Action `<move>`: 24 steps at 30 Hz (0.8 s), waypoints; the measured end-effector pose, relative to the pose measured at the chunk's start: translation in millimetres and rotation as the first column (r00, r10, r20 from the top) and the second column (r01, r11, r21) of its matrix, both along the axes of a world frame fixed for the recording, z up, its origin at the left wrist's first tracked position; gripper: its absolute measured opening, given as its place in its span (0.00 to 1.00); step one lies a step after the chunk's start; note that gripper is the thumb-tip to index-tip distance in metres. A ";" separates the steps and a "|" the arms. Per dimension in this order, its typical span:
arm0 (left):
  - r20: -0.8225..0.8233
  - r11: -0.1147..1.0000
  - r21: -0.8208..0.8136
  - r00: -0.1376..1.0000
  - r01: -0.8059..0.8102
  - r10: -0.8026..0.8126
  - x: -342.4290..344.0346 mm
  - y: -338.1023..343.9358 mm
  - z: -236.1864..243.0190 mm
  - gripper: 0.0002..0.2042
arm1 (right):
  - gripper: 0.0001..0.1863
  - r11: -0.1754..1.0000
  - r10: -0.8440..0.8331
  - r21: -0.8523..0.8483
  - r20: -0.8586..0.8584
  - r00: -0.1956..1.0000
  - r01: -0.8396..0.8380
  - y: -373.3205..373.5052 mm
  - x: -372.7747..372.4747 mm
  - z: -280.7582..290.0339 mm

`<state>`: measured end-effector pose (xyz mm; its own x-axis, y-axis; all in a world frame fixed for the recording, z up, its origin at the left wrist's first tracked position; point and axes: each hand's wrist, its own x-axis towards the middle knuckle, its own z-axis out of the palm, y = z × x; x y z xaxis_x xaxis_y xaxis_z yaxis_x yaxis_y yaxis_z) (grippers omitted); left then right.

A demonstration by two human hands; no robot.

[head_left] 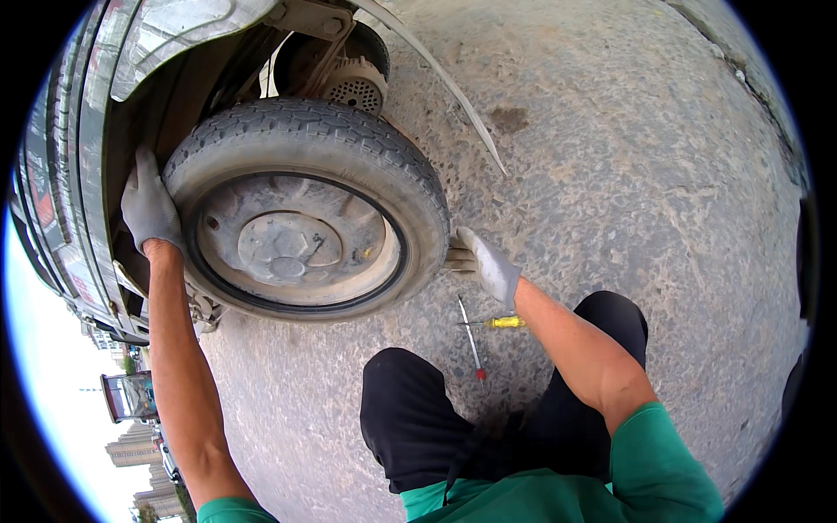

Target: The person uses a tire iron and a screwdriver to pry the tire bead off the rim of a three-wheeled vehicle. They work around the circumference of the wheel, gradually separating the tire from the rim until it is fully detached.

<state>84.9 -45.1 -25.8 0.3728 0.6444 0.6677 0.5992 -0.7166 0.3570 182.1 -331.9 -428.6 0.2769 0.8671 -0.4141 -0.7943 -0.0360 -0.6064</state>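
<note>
A dusty wheel (290,240) with a worn black tyre stands upright at the vehicle, its rusty grey rim and hub toward me. My left hand (150,202), in a grey work glove, grips the tyre's left side, with the fingers pointing upward along it. On the opposite side, my right hand (482,261), gloved too, presses its fingers against the tyre's lower right edge; the fingertips are partly hidden by the tyre. Between them, my hands hold the wheel.
On the rough concrete (628,174) near my knees, a yellow-handled screwdriver (504,322) crosses a thin metal rod with a red end (472,340). The vehicle's scuffed body (70,174) borders the left. Behind the wheel sits a perforated motor housing (356,87); a pale strip (440,78) curves outward.
</note>
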 end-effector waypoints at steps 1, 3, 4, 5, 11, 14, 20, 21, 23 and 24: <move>-0.003 1.000 -0.005 1.000 -0.014 0.014 2.1 -2.4 0.2 0.35 | 0.44 0.999 -0.024 0.033 -0.047 0.999 0.026 7.3 3.3 -3.2; -0.024 0.999 -0.017 0.999 -0.043 0.042 0.0 -2.6 1.5 0.35 | 0.46 0.992 -0.059 0.102 -0.153 0.987 0.075 26.5 5.9 4.4; -0.036 0.998 -0.021 0.998 -0.059 0.058 -2.5 -2.7 2.9 0.35 | 0.43 0.993 -0.020 0.110 -0.229 0.973 0.047 29.9 7.0 14.5; -0.030 0.999 -0.008 0.999 -0.040 0.039 -3.2 0.3 2.9 0.35 | 0.42 0.974 -0.078 0.189 -0.233 0.969 0.124 38.3 1.8 24.1; 0.012 0.998 -0.058 1.000 -0.005 0.006 -4.9 6.2 -1.2 0.36 | 0.35 0.839 -0.084 0.458 -0.425 0.901 0.294 54.6 -10.5 43.6; 0.024 0.996 -0.089 0.999 -0.031 0.034 -8.2 19.9 0.5 0.37 | 0.36 0.826 -0.145 0.456 -0.396 0.907 0.331 55.0 -15.0 38.0; 0.136 0.982 -0.188 0.990 -0.021 0.047 -29.4 35.8 -4.5 0.38 | 0.37 0.847 -0.204 0.453 -0.205 0.957 0.278 26.2 -17.6 61.0; 0.148 0.981 -0.193 0.988 -0.017 0.046 -31.0 37.9 -4.4 0.37 | 0.38 0.848 -0.219 0.457 -0.160 0.963 0.269 23.2 -16.0 62.9; 0.165 0.978 -0.206 0.985 -0.010 0.045 -34.0 41.8 -5.5 0.37 | 0.38 0.855 -0.195 0.455 -0.168 0.966 0.251 21.5 -13.3 63.0; 0.190 0.981 -0.192 0.981 0.014 0.023 -35.6 43.6 -7.0 0.36 | 0.38 0.859 -0.187 0.452 -0.161 0.969 0.241 21.8 -12.1 60.5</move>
<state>49.3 -1.5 -32.8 0.2474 0.7684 0.5902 0.5095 -0.6213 0.5953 170.0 -310.1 -368.1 0.4549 0.8904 -0.0160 -0.8111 0.4068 -0.4204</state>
